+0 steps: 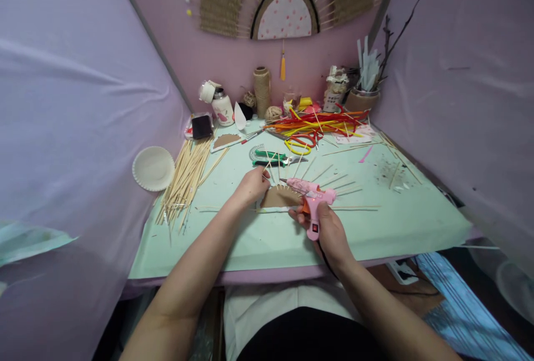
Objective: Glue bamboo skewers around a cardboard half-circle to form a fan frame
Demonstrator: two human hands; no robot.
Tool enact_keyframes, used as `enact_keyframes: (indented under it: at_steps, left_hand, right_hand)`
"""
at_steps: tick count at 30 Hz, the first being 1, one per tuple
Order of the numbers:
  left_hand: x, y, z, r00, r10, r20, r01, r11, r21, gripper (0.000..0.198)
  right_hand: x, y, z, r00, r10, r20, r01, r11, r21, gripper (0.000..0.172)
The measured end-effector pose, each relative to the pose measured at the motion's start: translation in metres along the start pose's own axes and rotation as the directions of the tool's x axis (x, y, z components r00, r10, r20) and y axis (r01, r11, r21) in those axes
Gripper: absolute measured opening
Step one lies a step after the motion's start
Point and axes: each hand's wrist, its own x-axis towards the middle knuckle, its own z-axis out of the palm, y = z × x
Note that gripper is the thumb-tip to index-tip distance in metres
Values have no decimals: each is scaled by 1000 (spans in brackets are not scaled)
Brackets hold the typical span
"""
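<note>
In the head view my right hand (331,233) is wrapped round the grip of a pink hot glue gun (311,191). The gun's nozzle points left, over the curved upper edge of a half-round piece of brown cardboard (275,198). Thin wooden sticks (334,171) fan out from that edge. My left hand (254,184) is at the cardboard's upper left, its fingers closed at the end of a stick. My fingers partly hide the contact there. Just behind lie green-handled pruning shears (269,158) and a clear protractor (256,151).
A pile of wooden sticks (187,180) lies left, beside a white plate (153,168). Red and yellow scissors (298,143), coloured pipe cleaners (317,124), a twine spool (262,93) and a white bottle (222,108) stand behind. A large woven fan (225,5) hangs on the back wall.
</note>
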Motion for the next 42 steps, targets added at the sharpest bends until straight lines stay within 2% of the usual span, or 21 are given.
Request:
enact_keyframes:
  at_steps: [6, 12, 17, 19, 21, 23, 26, 28, 30, 35, 42]
  left_hand:
    - [8, 4, 3, 1000, 12, -9, -13, 1000, -24, 19]
    - [5, 5, 3, 1000, 5, -9, -6, 999, -38, 19]
    - [-3, 0, -1, 995, 52, -82, -54, 998, -32, 13]
    - [-6, -4, -6, 986, 51, -158, -67, 993, -100, 6]
    - [-7, -7, -12, 969, 22, -248, -82, 968, -237, 10]
    - [-7, -8, -19, 951, -33, -308, -112, 890, -442, 19]
    - [-7, -6, -28, 946, -150, -289, -130, 637, -759, 24]
    - [-7, -5, -32, 946, -216, -242, -116, 471, -875, 22]
    - [-8, -4, -35, 942, -253, -219, -112, 378, -919, 22]
    - [-8, -9, -37, 936, -273, -223, -107, 381, -918, 24]
    - [-8, -10, -36, 958, -228, -172, -100, 295, -950, 25]
  right_hand:
    - [1, 1, 4, 1000, 5, -17, -4, 998, 64, 51]
    - [2, 3, 5, 1000, -1, -2, 1, 998, 67, 49]
    - [0, -10, -2, 1000, -20, 9, 21, 985, -171, 58]
    - [1, -21, -7, 1000, -21, 5, 22, 958, -285, 61]
    - [5, -35, -10, 999, -37, -3, 33, 922, -386, 62]
    - [11, -48, -11, 999, -54, -1, 47, 871, -490, 64]
    - [19, -63, -5, 999, -31, 9, 30, 792, -609, 65]
    - [23, -68, 0, 1000, 8, 20, 7, 753, -658, 66]
    - [28, -69, 4, 998, 53, 38, -12, 729, -684, 66]
    - [37, -68, 12, 989, 126, 83, -28, 693, -720, 63]
    - [39, -70, 16, 984, 137, 118, 7, 620, -785, 63]
